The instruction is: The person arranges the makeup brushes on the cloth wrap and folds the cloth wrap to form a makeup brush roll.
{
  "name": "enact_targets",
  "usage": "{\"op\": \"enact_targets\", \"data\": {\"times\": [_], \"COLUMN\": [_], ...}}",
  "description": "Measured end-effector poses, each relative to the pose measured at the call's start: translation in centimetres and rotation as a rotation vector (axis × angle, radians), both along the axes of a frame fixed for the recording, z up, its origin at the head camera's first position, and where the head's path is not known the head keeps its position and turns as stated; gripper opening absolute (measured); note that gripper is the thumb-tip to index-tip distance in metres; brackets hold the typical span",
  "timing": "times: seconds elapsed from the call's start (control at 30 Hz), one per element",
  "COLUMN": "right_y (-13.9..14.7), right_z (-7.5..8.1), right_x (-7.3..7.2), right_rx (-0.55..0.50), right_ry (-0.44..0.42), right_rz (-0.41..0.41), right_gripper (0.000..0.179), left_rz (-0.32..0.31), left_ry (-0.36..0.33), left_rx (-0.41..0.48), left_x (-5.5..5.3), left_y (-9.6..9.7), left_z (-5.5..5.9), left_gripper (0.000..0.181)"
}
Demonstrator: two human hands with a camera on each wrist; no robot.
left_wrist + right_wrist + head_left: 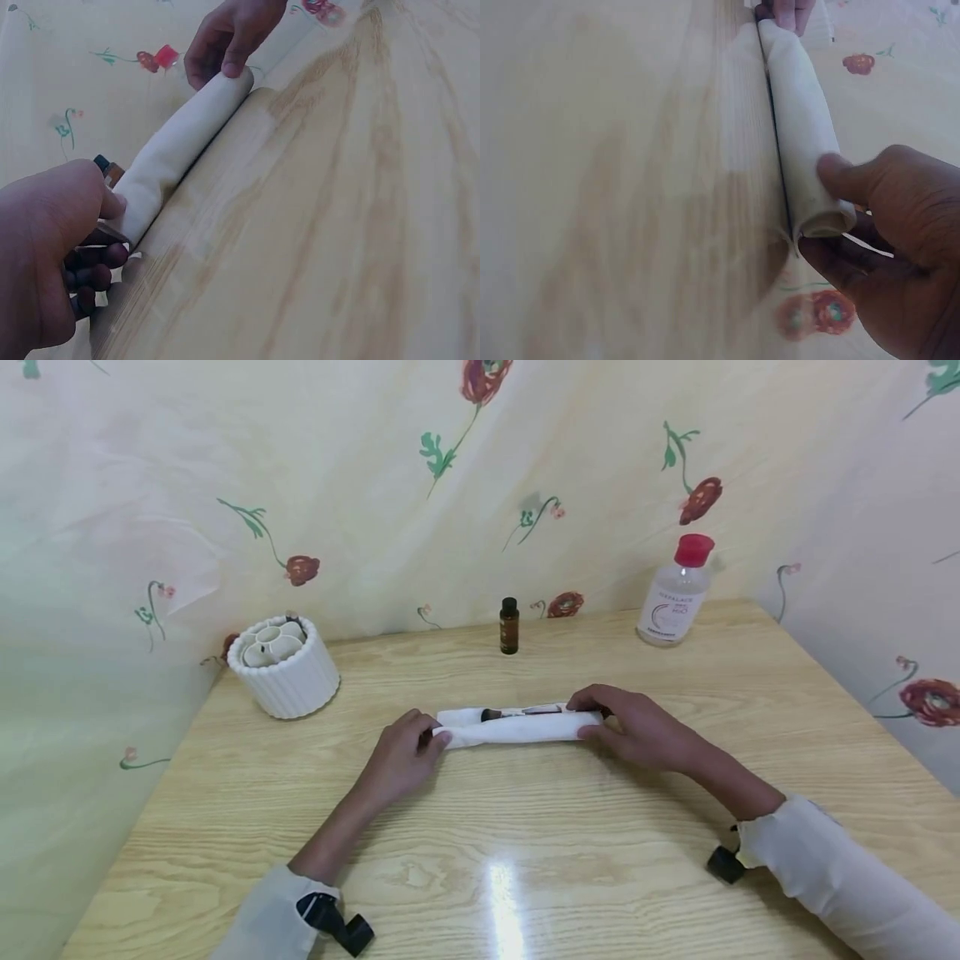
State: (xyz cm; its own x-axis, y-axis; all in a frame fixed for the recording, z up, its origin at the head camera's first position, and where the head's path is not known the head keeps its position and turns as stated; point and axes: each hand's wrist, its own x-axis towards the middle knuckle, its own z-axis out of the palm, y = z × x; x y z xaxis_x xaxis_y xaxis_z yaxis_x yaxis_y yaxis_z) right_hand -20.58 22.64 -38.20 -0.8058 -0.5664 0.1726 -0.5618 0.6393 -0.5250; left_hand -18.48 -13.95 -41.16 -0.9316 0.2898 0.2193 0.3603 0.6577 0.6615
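At the middle of the table (525, 843), I am rolling a white cloth (517, 727) around a brush (517, 713), and the job looks to be well along: the cloth is already forming a tight tube lying crosswise in front of me, with only the brush's dark tip and part of its handle showing along the far edge in the head view. What seems left is closing that last open strip and finishing the ends.

My left hand (401, 756) is pinching the roll's left end, thumb on top and fingers curled underneath, as the left wrist view shows. My right hand (637, 731) is gripping the right end, thumb pressing the top of the tube and fingers curling around below its open mouth, which the right wrist view shows plainly. Both hands are closed on the cloth, neither spread flat.

Behind the roll, a ribbed white holder (285, 668) is standing at the back left, a small dark bottle (509, 625) at the back centre and a clear bottle (675, 597) with a red cap at the back right.
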Motion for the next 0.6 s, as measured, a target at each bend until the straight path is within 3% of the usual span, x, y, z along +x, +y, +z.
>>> {"op": "enact_targets", "data": {"times": [0.2,0.47,0.6], "right_y": [0.03,0.26,0.40], "right_z": [-0.24,-0.37,-0.78], "right_x": [-0.05,-0.27,-0.62], "right_rx": [-0.033,0.158,0.157], "right_ry": [0.061,0.147,0.175], "right_rz": [-0.051,0.011,0.014], "right_gripper": [0.019,0.036,0.033], "left_rz": [0.026,0.077,0.087], "left_ry": [-0.041,-0.124,-0.144], "left_rx": [-0.020,-0.054,-0.066], "left_x": [-0.16,-0.51,-0.56], "left_y": [0.34,0.84,0.93], "left_z": [0.07,0.59,0.72], "left_gripper": [0.021,0.025,0.027]}}
